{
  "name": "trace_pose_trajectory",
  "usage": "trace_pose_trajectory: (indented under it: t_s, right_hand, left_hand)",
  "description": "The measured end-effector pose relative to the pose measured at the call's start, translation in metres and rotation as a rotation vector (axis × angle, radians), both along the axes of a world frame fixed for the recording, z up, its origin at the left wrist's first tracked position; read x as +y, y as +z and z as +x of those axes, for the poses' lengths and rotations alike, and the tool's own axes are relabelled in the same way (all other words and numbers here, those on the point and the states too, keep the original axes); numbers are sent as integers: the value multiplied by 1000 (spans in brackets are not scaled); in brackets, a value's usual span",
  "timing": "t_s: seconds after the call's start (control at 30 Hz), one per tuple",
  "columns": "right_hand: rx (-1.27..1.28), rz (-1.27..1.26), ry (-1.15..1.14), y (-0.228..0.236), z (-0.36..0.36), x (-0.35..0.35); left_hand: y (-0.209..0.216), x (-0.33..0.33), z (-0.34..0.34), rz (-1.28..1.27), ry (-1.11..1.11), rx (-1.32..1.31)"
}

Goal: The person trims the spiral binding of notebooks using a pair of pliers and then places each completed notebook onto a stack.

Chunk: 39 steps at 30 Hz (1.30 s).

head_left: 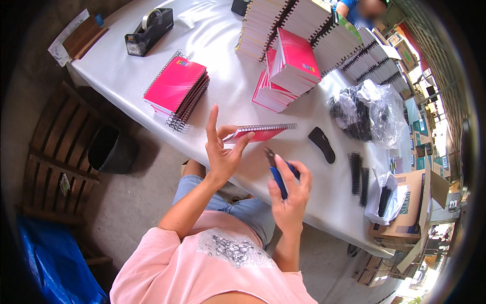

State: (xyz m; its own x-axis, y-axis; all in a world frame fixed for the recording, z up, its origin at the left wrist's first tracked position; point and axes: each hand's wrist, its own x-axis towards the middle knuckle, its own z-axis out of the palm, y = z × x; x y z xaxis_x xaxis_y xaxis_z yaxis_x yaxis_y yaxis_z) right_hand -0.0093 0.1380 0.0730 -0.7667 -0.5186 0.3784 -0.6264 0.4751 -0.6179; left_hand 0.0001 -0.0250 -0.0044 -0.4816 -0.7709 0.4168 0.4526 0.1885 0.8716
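My left hand grips a pink spiral notebook by its left end, thumb in front, index finger raised. The notebook is tilted so its wire coil runs along the top. In my right hand are blue-handled cutting pliers, their dark jaws pointing up just below the notebook and apart from it. Beyond my left hand lies a stack of bound pink notebooks with coils on two sides. Farther right stands a pile of pink-covered page blocks.
A tape dispenser sits at the far left of the white table. To the right are a dark curved object, black binding coils, a plastic bag of coils and a cardboard box. Tall spiral-bound books stand at the back, near another person.
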Motion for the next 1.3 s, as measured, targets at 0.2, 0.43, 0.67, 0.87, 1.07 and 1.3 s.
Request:
trace_pose_trajectory:
  t_s: [0.2,0.43,0.67,0.87,1.07,1.3]
  right_hand:
    - [180,67,65,19,-5,-25]
    - [-158,70,209,30,-5,-19]
    - [-1283,-407,395,5,-9,-13]
    - [-214,278,-108,-30,-35,36]
    - [68,635,-363,-34,-33,23]
    - [-498,-767,342,12,-42,-102]
  left_hand:
    - [15,-4,3,-345,113,101]
    - [9,-16,6,-742,301,100]
    - [4,-17,4,-757,298,97]
    - [38,-13,13,170,81,112]
    - [45,-17,30,292,8,200]
    - [82,-49,68,106,78,226]
